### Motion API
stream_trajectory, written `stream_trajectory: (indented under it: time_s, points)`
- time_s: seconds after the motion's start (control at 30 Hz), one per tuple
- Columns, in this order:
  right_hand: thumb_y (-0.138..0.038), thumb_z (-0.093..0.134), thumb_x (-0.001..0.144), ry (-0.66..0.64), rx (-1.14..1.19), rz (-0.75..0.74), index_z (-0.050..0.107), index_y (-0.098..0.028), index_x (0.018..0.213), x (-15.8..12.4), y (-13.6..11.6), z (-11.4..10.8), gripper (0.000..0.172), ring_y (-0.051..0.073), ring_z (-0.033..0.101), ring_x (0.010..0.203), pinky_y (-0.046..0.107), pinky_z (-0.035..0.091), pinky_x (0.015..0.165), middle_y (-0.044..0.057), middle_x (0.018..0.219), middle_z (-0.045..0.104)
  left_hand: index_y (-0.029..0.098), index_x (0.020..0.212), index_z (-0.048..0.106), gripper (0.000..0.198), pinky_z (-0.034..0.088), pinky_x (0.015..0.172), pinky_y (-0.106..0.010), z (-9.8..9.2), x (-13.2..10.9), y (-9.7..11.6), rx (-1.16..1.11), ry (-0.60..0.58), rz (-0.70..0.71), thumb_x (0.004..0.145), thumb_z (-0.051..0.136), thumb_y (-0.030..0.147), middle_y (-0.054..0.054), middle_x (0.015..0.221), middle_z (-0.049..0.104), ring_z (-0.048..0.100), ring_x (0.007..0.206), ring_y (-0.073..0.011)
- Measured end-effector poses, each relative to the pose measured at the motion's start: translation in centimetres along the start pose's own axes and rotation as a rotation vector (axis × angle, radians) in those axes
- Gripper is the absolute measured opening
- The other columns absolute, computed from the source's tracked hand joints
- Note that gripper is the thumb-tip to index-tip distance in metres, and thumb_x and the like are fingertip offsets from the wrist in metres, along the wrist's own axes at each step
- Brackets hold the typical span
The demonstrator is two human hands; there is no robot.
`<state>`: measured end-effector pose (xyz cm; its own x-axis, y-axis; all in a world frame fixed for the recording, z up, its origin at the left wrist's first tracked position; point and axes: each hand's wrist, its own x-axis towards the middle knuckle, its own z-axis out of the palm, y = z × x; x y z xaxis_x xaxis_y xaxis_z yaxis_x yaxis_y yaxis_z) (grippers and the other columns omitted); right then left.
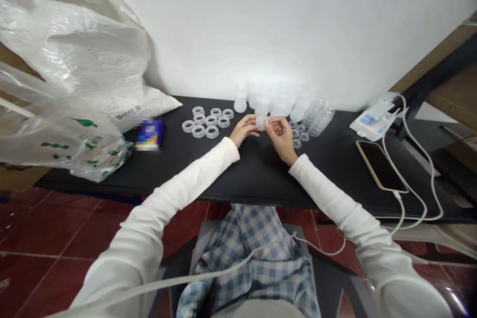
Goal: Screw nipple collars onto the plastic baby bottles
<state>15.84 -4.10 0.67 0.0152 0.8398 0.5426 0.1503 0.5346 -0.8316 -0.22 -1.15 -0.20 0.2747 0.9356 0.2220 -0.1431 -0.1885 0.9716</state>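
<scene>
My left hand is closed around the edge of a translucent screw ring, just above the black table. My right hand meets it from the other side, thumb and fingers pinching a small clear teat-like piece against the ring. How far the piece sits inside the ring is hidden by the fingers. Several loose translucent rings lie to the left of my left hand. Close beside my right hand are several small clear teat-like pieces. Behind both hands stand several frosted bottles.
Clear ribbed covers stand right of the bottles. A phone on a white cable and a white box lie on the right. Large plastic bags and a blue packet occupy the left. A white wall closes the back.
</scene>
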Motion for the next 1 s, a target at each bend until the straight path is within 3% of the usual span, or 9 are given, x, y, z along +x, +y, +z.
stream_trajectory:
  time_s: [0.07, 0.2, 0.33, 0.4, 0.5, 0.57, 0.67, 0.87, 1.0]
  points:
    - [-0.056, 0.068, 0.087, 0.038, -0.044, -0.037, 0.059, -0.023, 0.104, -0.1, -0.1, -0.1, 0.038, 0.011, 0.046, 0.063, 0.027, 0.043, 0.06, -0.004, 0.077, 0.051, 0.019, 0.113, 0.057, 0.031, 0.057, 0.082, -0.034, -0.6, 0.3, 0.0, 0.27, 0.104, 0.14, 0.082, 0.06, 0.02, -0.01, 0.114, 0.068, 0.067, 0.096, -0.0187]
    - [-0.039, 0.065, 0.091, 0.087, -0.22, -0.163, 0.06, -0.023, 0.109, -0.3, -0.4, -0.4, 0.025, 0.011, 0.043, 0.062, 0.03, 0.045, 0.065, -0.002, 0.083, 0.05, 0.019, 0.125, 0.052, 0.042, 0.043, 0.111, -0.047, -2.3, 1.9, 0.2, 0.719, 0.473, 0.377, 0.084, 0.059, 0.019, -0.017, 0.134, 0.058, 0.055, 0.126, -0.0272]
    - [-0.03, 0.06, 0.092, 0.103, -0.38, -0.274, 0.062, -0.023, 0.111, -0.1, -0.4, -0.7, 0.02, 0.014, 0.046, 0.069, 0.033, 0.049, 0.07, 0.001, 0.089, 0.051, 0.016, 0.134, 0.043, 0.065, 0.03, 0.119, -0.055, -3.5, 5.4, -0.1, 0.796, 0.617, 0.29, 0.078, 0.072, 0.03, -0.024, 0.144, 0.05, 0.044, 0.141, -0.037]
    - [-0.027, 0.058, 0.093, 0.119, -0.412, -0.299, 0.064, -0.023, 0.112, 0.0, -0.2, -0.8, 0.02, 0.015, 0.047, 0.071, 0.034, 0.05, 0.073, 0.002, 0.091, 0.051, 0.014, 0.131, 0.043, 0.073, 0.026, 0.119, -0.059, -3.7, 7.5, -0.3, 0.81, 0.644, 0.182, 0.071, 0.08, 0.032, -0.026, 0.139, 0.054, 0.045, 0.139, -0.0419]
    - [-0.026, 0.058, 0.093, 0.137, -0.429, -0.3, 0.064, -0.022, 0.114, 0.2, 0.0, -1.0, 0.021, 0.015, 0.049, 0.074, 0.036, 0.052, 0.077, 0.004, 0.094, 0.052, 0.013, 0.124, 0.046, 0.07, 0.023, 0.117, -0.062, -3.6, 9.6, -0.5, 0.816, 0.673, 0.104, 0.066, 0.083, 0.025, -0.026, 0.126, 0.062, 0.051, 0.132, -0.0444]
    - [-0.028, 0.06, 0.093, 0.14, -0.422, -0.276, 0.064, -0.023, 0.115, 0.3, 0.1, -1.2, 0.023, 0.015, 0.049, 0.074, 0.037, 0.052, 0.079, 0.004, 0.096, 0.054, 0.016, 0.121, 0.046, 0.063, 0.025, 0.114, -0.062, -3.3, 9.6, -0.3, 0.778, 0.669, 0.125, 0.069, 0.08, 0.024, -0.023, 0.121, 0.064, 0.054, 0.128, -0.043]
    - [-0.033, 0.062, 0.093, 0.146, -0.384, -0.228, 0.064, -0.023, 0.116, 0.7, -0.1, -1.6, 0.025, 0.016, 0.051, 0.076, 0.037, 0.053, 0.079, 0.004, 0.097, 0.055, 0.02, 0.124, 0.045, 0.056, 0.031, 0.11, -0.058, -2.7, 7.3, 0.6, 0.791, 0.593, 0.212, 0.079, 0.075, 0.033, -0.019, 0.126, 0.061, 0.054, 0.126, -0.0391]
    - [-0.047, 0.062, 0.094, 0.106, -0.233, -0.137, 0.064, -0.025, 0.114, 1.6, -0.5, -2.5, 0.03, 0.016, 0.06, 0.082, 0.033, 0.054, 0.076, 0.003, 0.098, 0.061, 0.021, 0.133, 0.059, 0.055, 0.039, 0.101, -0.043, -2.4, 0.5, 2.0, 1.135, 0.211, 0.461, 0.082, 0.074, 0.033, -0.014, 0.118, 0.057, 0.055, 0.117, -0.0327]
    - [-0.052, 0.066, 0.091, -0.013, -0.105, -0.053, 0.066, -0.026, 0.112, 2.0, -0.2, -3.1, 0.034, 0.015, 0.062, 0.081, 0.031, 0.056, 0.075, 0.001, 0.091, 0.064, 0.027, 0.136, 0.062, 0.051, 0.039, 0.102, -0.043, -3.0, -0.8, 1.9, 1.21, 0.087, 0.534, 0.086, 0.068, 0.029, -0.011, 0.115, 0.058, 0.056, 0.115, -0.0305]
